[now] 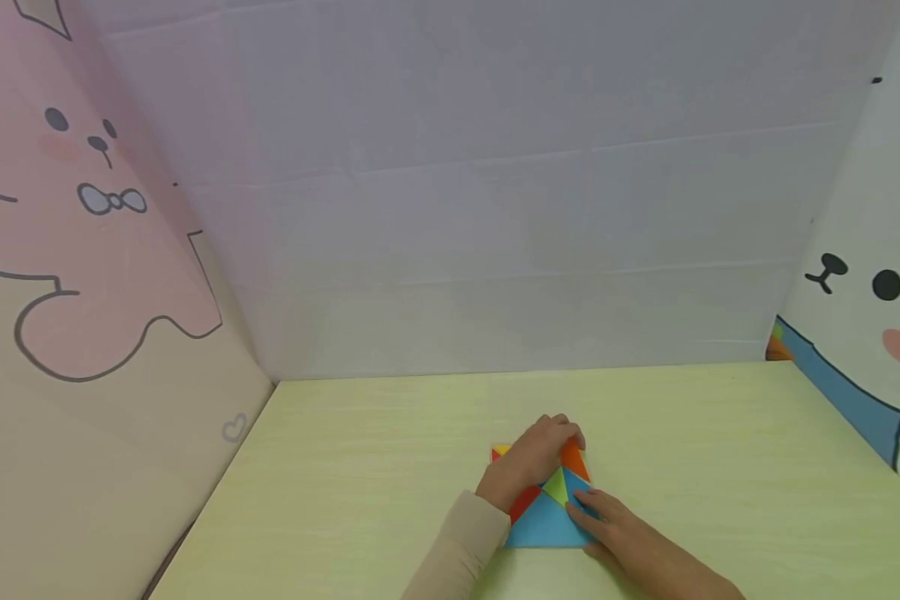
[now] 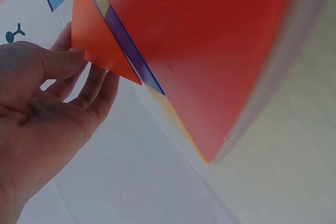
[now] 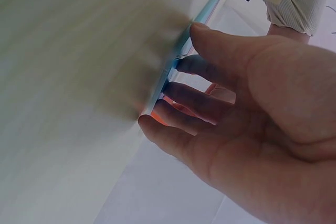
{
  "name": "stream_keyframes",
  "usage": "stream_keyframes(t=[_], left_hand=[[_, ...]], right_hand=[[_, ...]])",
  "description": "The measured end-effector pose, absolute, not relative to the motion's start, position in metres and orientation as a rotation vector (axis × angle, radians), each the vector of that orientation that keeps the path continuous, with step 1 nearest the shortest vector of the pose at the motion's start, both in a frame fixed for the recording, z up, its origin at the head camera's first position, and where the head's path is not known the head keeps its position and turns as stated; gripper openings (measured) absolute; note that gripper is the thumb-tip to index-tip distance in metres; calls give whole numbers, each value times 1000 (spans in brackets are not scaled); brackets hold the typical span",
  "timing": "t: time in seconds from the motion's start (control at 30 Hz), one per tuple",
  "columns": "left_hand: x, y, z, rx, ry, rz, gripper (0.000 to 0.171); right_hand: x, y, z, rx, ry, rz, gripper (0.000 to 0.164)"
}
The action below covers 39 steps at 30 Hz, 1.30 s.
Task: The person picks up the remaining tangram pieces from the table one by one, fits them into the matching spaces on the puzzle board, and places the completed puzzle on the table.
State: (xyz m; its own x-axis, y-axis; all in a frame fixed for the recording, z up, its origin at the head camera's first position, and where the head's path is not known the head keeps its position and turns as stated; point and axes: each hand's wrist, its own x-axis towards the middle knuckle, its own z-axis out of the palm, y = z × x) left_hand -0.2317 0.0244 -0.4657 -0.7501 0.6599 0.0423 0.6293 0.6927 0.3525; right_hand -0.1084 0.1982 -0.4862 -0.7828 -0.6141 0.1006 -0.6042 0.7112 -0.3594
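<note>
A tangram of coloured flat pieces lies on the table under both hands. My left hand (image 1: pixel 534 457) reaches over its far side and pinches the orange piece (image 2: pixel 100 40), thumb on the face and fingers behind the edge. Beside that piece, a purple piece (image 2: pixel 134 53) borders the large red triangle (image 2: pixel 205 45). My right hand (image 1: pixel 621 532) rests its fingertips along the near right edge, by the blue pieces (image 1: pixel 546 531); its fingers are slightly bent in the right wrist view. A light green triangle (image 1: pixel 557 487) shows between the hands. The left hand covers part of the tangram.
The pale yellow table (image 1: pixel 360 467) spreads around the tangram. A plain whitish sheet (image 1: pixel 495 208) stands along the far edge. Side panels carry a pink cartoon animal (image 1: pixel 112 267) on the left and a white one (image 1: pixel 862 317) on the right.
</note>
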Motion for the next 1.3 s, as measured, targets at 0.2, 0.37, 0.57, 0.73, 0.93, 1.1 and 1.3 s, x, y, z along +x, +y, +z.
stream_keyframes(t=[0.2,0.37,0.57,0.73,0.93,1.1,1.3], left_hand=[[-230,26,-467,1103,2814,503,31],[-229,29,-468,1105,2831,445,31],[-226,29,-470,1019,2838,424,38],[-225,29,-472,1070,2851,446,34],[-223,29,-473,1079,2859,408,38],[-223,30,-472,1062,2849,339,42],[-222,30,-471,1043,2839,358,40]], right_hand=[[-108,198,-485,-1033,2887,-591,51],[-105,197,-483,-960,2863,-604,53],[-103,197,-483,-954,2881,-596,52],[-103,198,-483,-981,2896,-585,51],[-105,199,-485,-1018,2908,-576,52],[-105,199,-486,-1011,2911,-588,51],[-105,200,-488,-1068,2958,-576,50]])
